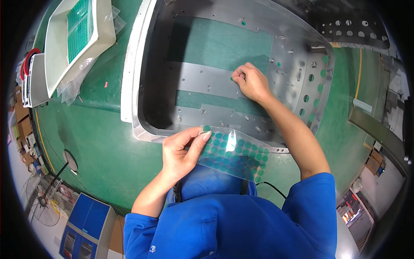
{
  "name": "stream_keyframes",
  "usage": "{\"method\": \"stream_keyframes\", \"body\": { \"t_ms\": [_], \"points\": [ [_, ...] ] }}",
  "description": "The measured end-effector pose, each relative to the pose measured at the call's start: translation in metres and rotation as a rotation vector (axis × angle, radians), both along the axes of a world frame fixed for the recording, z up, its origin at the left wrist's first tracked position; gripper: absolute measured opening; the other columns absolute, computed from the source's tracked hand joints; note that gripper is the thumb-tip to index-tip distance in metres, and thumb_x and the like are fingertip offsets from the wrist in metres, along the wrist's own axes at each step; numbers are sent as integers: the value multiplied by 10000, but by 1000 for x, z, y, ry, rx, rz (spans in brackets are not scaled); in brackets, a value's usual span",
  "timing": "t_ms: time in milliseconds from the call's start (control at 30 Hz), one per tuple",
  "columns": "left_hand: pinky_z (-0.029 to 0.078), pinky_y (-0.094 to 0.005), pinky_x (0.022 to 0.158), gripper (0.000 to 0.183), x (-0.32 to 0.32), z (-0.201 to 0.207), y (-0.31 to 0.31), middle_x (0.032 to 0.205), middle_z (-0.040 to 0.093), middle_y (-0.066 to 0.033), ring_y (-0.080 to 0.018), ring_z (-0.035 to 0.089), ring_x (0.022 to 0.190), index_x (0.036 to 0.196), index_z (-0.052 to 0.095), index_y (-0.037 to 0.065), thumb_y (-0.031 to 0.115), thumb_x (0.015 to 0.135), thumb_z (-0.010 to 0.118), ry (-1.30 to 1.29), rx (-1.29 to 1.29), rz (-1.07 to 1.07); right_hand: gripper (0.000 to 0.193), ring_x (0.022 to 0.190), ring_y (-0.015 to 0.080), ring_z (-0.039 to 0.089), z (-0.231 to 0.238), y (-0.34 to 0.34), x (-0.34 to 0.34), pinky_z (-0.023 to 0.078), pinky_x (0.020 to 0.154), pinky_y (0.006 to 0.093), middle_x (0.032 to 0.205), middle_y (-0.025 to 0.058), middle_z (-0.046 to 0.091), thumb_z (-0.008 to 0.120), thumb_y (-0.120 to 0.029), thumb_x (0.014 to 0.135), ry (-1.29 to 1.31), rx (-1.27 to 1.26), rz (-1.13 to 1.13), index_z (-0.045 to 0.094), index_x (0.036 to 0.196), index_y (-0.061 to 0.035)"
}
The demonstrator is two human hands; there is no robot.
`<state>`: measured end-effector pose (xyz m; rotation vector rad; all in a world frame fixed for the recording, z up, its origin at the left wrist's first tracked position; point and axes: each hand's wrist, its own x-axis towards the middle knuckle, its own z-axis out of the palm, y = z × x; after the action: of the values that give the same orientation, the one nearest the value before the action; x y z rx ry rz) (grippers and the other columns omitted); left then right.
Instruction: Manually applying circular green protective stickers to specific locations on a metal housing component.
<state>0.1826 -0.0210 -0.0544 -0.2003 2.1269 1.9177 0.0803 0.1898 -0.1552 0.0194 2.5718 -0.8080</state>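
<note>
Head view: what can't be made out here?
All in the head view:
Right hand: its full grip on the green dot, hidden by its own curled fingers.
Clear dotted sheet: one patch, washed out by bright glare.
Metal housing: far end, cut off by the top edge.
White bin: upper end, same edge.

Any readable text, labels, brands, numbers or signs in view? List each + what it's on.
None legible.
Blue shirt: small white mark low on the left side, too small to read.
Clear sheet of green dots in the left hand: no lettering visible.
Metal housing: none visible.
Blue-and-white cabinet: any marking too small to read.
</note>
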Motion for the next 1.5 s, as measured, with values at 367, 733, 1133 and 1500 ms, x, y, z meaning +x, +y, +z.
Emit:
{"method": "stream_keyframes", "body": {
  "t_ms": [367, 733, 1133, 1500],
  "points": [
    [380, -171, 460, 99, 1, 2, 1, 605, 587, -27, -40, 496, 524, 838, 621, -21, 54, 773, 615, -22, -4, 13, 56, 833, 243, 533, -2, -3, 4, 436, 692, 364, 816, 54, 540, 590, -138, 707, 69, 23, -6, 605, 739, -95],
    [353, -165, 442, 103, 3, 0, 1, 580, 556, 1, -22, 458, 508, 835, 619, -17, 69, 780, 615, -62, 27, 32, 117, 668, 192, 521, -6, 3, 0, 411, 588, 325, 716, 20, 514, 673, -139, 651, 79, -185, -142, 578, 715, -117],
    [389, -156, 522, 104, 6, 16, -3, 691, 598, -18, -32, 499, 603, 857, 633, -3, 51, 769, 623, -162, 179, 115, 196, 729, 122, 544, 131, -26, 26, 445, 665, 251, 828, 49, 588, 627, -149, 754, -187, -784, 263, 577, 893, -20],
    [389, -163, 505, 124, 11, 28, 6, 680, 596, -7, -25, 496, 585, 885, 630, -7, 31, 769, 614, -225, 119, -40, 80, 668, 98, 534, 143, -34, 64, 421, 593, 231, 766, 52, 585, 592, -65, 744, -256, -829, -16, 607, 812, -26]
  ]
}}
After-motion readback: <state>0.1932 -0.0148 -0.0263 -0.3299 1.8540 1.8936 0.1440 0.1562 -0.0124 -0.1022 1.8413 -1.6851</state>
